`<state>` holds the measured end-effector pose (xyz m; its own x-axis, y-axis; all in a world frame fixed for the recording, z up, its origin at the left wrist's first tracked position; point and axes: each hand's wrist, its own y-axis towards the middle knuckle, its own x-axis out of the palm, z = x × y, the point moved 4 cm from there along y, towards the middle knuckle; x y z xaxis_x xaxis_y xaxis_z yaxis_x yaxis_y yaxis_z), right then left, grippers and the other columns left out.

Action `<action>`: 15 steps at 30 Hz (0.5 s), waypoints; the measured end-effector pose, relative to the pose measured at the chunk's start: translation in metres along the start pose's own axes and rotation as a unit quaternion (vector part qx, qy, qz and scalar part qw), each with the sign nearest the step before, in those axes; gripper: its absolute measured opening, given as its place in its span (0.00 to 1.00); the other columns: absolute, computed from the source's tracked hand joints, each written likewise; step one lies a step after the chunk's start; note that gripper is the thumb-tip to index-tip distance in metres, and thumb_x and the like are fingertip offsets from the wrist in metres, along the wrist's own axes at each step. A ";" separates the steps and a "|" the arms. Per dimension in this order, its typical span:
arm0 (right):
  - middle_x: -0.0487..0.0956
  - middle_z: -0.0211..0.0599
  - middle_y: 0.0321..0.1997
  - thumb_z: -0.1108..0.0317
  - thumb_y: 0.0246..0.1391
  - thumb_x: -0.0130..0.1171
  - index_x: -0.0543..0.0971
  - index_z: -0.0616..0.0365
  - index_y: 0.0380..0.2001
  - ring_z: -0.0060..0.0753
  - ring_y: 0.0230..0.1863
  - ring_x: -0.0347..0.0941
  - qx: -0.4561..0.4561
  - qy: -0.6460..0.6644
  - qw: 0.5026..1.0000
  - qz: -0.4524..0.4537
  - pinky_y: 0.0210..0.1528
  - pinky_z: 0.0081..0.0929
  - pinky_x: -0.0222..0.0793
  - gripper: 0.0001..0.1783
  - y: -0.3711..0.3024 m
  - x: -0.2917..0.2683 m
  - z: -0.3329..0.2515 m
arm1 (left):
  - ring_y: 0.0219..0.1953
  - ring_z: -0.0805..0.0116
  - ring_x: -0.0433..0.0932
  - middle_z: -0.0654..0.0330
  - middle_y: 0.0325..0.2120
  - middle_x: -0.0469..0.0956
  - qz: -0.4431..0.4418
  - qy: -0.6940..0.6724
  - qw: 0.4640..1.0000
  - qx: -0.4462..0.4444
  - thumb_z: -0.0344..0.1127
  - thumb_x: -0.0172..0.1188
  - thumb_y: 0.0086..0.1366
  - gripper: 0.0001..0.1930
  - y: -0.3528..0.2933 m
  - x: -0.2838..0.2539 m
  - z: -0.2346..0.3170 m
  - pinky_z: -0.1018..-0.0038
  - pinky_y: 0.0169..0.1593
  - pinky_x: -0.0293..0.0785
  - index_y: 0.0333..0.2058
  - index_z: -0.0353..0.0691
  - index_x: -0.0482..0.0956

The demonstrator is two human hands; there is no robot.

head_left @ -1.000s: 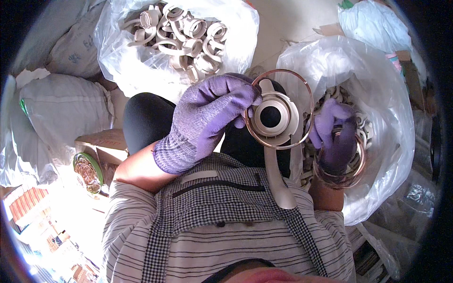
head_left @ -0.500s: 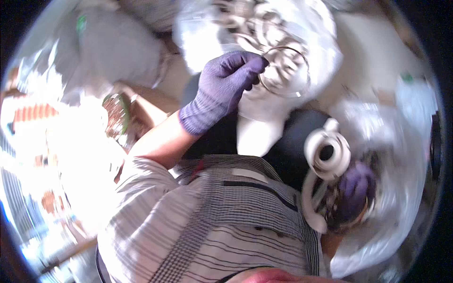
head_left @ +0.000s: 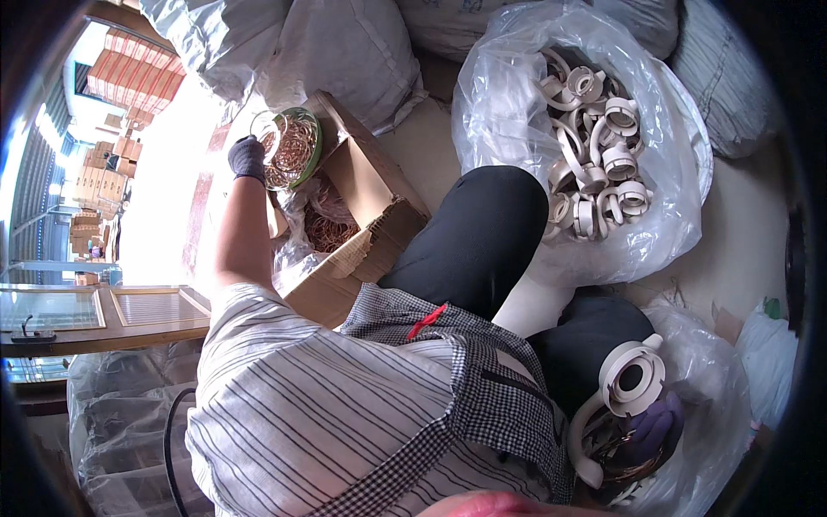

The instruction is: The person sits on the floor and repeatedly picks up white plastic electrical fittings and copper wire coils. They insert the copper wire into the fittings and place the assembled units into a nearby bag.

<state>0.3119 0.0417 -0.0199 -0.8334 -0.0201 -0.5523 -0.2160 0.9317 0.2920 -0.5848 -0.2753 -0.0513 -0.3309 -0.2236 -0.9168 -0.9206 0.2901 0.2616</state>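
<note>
My left hand [head_left: 247,158], in a dark purple glove, reaches to the far left. Its fingers are closed on a thin metal ring [head_left: 267,138] beside a green basin [head_left: 315,148] heaped with copper-coloured wire rings [head_left: 291,153]. At the lower right, my right hand [head_left: 652,431] wears a purple glove and curls around a bunch of thin metal rings [head_left: 633,472]. Against it sits a white plastic collar with a curved handle [head_left: 614,379], close to my right knee. Whether the right fingers also grip this collar is hidden.
Under the basin stands an open cardboard box [head_left: 366,164] with more wire rings inside. A clear plastic bag [head_left: 500,112] of several white handled collars [head_left: 618,161] lies ahead. Stuffed sacks [head_left: 345,65] line the back; another plastic bag [head_left: 715,370] is at right.
My left hand has swung from in front of my knees to the basin at far left, with the ring. The view has turned left. My right hand stays beside the white collar.
</note>
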 end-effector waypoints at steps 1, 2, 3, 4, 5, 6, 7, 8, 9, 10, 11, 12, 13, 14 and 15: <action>0.73 0.48 0.43 0.60 0.69 0.49 0.70 0.71 0.54 0.40 0.40 0.72 0.000 -0.003 1.000 0.002 0.43 0.33 0.70 0.22 0.004 0.001 -0.002 | 0.45 0.46 0.83 0.49 0.42 0.84 -0.033 0.011 0.999 -0.001 0.40 0.53 0.63 0.15 0.002 0.012 -0.009 0.58 0.49 0.78 0.38 0.43 0.88; 0.73 0.48 0.44 0.60 0.69 0.49 0.71 0.71 0.54 0.40 0.40 0.72 0.005 -0.005 1.000 0.003 0.44 0.33 0.70 0.22 0.006 0.000 -0.002 | 0.48 0.46 0.83 0.48 0.44 0.84 -0.066 0.024 0.997 0.002 0.39 0.53 0.62 0.15 -0.002 0.009 -0.011 0.57 0.51 0.78 0.39 0.43 0.87; 0.73 0.48 0.44 0.61 0.69 0.49 0.71 0.71 0.53 0.40 0.41 0.72 0.010 -0.009 1.000 0.006 0.44 0.33 0.70 0.22 0.008 0.003 -0.002 | 0.48 0.46 0.82 0.47 0.44 0.83 -0.073 0.027 0.997 -0.005 0.39 0.52 0.63 0.16 0.003 0.017 -0.016 0.57 0.51 0.78 0.40 0.43 0.87; 0.73 0.48 0.44 0.61 0.69 0.49 0.71 0.71 0.53 0.40 0.41 0.72 0.013 -0.010 1.000 0.008 0.44 0.33 0.70 0.22 0.010 0.004 -0.002 | 0.49 0.46 0.82 0.47 0.44 0.83 -0.079 0.029 0.996 -0.012 0.40 0.52 0.63 0.16 0.010 0.028 -0.023 0.56 0.51 0.78 0.40 0.43 0.87; 0.74 0.48 0.45 0.61 0.69 0.49 0.71 0.70 0.53 0.40 0.42 0.72 0.014 -0.012 1.000 0.010 0.45 0.33 0.70 0.21 0.011 0.006 -0.003 | 0.49 0.46 0.82 0.46 0.45 0.83 -0.085 0.030 0.996 -0.016 0.40 0.52 0.63 0.16 0.013 0.031 -0.022 0.56 0.52 0.78 0.41 0.43 0.87; 0.74 0.48 0.45 0.61 0.68 0.49 0.72 0.70 0.53 0.40 0.42 0.73 0.015 -0.016 1.000 0.012 0.45 0.33 0.70 0.21 0.012 0.006 -0.004 | 0.50 0.46 0.82 0.46 0.45 0.83 -0.101 0.031 0.994 -0.028 0.40 0.52 0.63 0.17 0.016 0.035 -0.023 0.56 0.52 0.77 0.42 0.43 0.87; 0.74 0.48 0.45 0.61 0.68 0.49 0.72 0.70 0.53 0.40 0.42 0.73 0.016 -0.019 1.000 0.013 0.45 0.32 0.71 0.21 0.013 0.006 -0.004 | 0.50 0.45 0.82 0.45 0.46 0.83 -0.117 0.032 0.992 -0.040 0.40 0.52 0.63 0.17 0.019 0.037 -0.024 0.56 0.53 0.77 0.42 0.43 0.87; 0.74 0.48 0.46 0.61 0.68 0.49 0.72 0.70 0.53 0.40 0.43 0.73 0.013 -0.022 1.000 0.014 0.46 0.32 0.71 0.21 0.015 0.007 -0.005 | 0.50 0.45 0.81 0.45 0.46 0.82 -0.134 0.032 0.989 -0.054 0.41 0.52 0.63 0.17 0.021 0.043 -0.027 0.56 0.53 0.77 0.43 0.42 0.87; 0.75 0.48 0.46 0.62 0.68 0.49 0.73 0.70 0.53 0.39 0.43 0.73 0.012 -0.024 1.000 0.015 0.46 0.32 0.71 0.21 0.017 0.007 -0.006 | 0.50 0.45 0.82 0.45 0.46 0.83 -0.142 0.023 0.987 -0.079 0.41 0.52 0.64 0.18 0.022 0.047 -0.031 0.56 0.53 0.77 0.43 0.42 0.87; 0.75 0.48 0.46 0.62 0.68 0.50 0.73 0.69 0.53 0.39 0.44 0.73 0.010 -0.026 1.000 0.014 0.46 0.32 0.71 0.21 0.018 0.009 -0.006 | 0.50 0.45 0.82 0.45 0.46 0.83 -0.135 0.021 0.987 -0.083 0.41 0.51 0.64 0.18 0.021 0.049 -0.036 0.56 0.53 0.77 0.43 0.42 0.87; 0.75 0.47 0.46 0.62 0.68 0.50 0.73 0.69 0.53 0.39 0.44 0.73 0.010 -0.028 0.999 0.014 0.47 0.32 0.71 0.20 0.019 0.009 -0.007 | 0.50 0.45 0.82 0.46 0.46 0.83 -0.128 0.019 0.988 -0.085 0.41 0.51 0.64 0.18 0.021 0.049 -0.039 0.56 0.53 0.77 0.43 0.42 0.87; 0.76 0.47 0.47 0.62 0.67 0.50 0.73 0.69 0.53 0.39 0.45 0.74 0.009 -0.027 1.000 0.013 0.47 0.32 0.71 0.20 0.020 0.010 -0.007 | 0.50 0.45 0.82 0.46 0.46 0.83 -0.121 0.018 0.989 -0.088 0.41 0.51 0.65 0.18 0.021 0.048 -0.042 0.56 0.53 0.77 0.44 0.42 0.87; 0.76 0.47 0.47 0.62 0.67 0.50 0.74 0.69 0.53 0.39 0.45 0.74 0.007 -0.025 1.000 0.012 0.47 0.32 0.71 0.20 0.022 0.012 -0.007 | 0.49 0.45 0.82 0.44 0.44 0.84 -0.097 0.002 0.992 -0.083 0.41 0.53 0.63 0.18 0.021 0.046 -0.044 0.58 0.52 0.77 0.43 0.39 0.86; 0.76 0.47 0.47 0.63 0.67 0.50 0.74 0.69 0.53 0.39 0.46 0.74 0.006 -0.023 1.000 0.013 0.48 0.32 0.71 0.20 0.024 0.013 -0.006 | 0.48 0.45 0.82 0.42 0.43 0.84 -0.059 -0.062 0.987 -0.134 0.40 0.55 0.62 0.18 0.021 0.043 -0.049 0.58 0.52 0.77 0.44 0.37 0.86; 0.76 0.47 0.48 0.63 0.67 0.50 0.74 0.68 0.53 0.39 0.46 0.74 0.007 -0.025 1.000 0.014 0.48 0.32 0.71 0.20 0.024 0.013 -0.007 | 0.48 0.44 0.83 0.41 0.41 0.84 -0.022 -0.124 0.976 -0.179 0.39 0.56 0.60 0.19 0.019 0.040 -0.041 0.59 0.52 0.77 0.45 0.35 0.85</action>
<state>0.2924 0.0618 -0.0148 -0.8119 0.0236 -0.5833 -0.1856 0.9369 0.2962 -0.6238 -0.3173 -0.0705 -0.2697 0.0170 -0.9628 -0.9610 -0.0690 0.2679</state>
